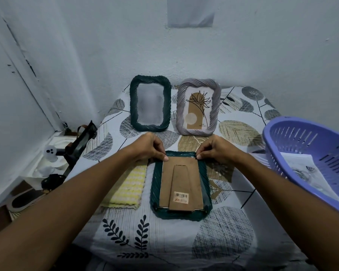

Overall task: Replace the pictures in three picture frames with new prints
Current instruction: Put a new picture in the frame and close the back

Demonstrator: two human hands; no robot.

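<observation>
Green frame (180,184) lay face down at the near middle of the surface (164,241), cardboard backing (181,184) up. Step looked like freeing the far-corner tabs: turn both evenly, keep the backing flat, don't pry against the glass. Left hand (148,146) and right hand (216,148) reached forward, each grip curled, fingertips pinching the backing's far corners. Two more frames stood further back, near the wall.

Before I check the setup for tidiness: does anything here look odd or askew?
Only the dark green frame standing at the back: it shows no clear print, just a grey blur, unlike the grey frame beside it.
</observation>
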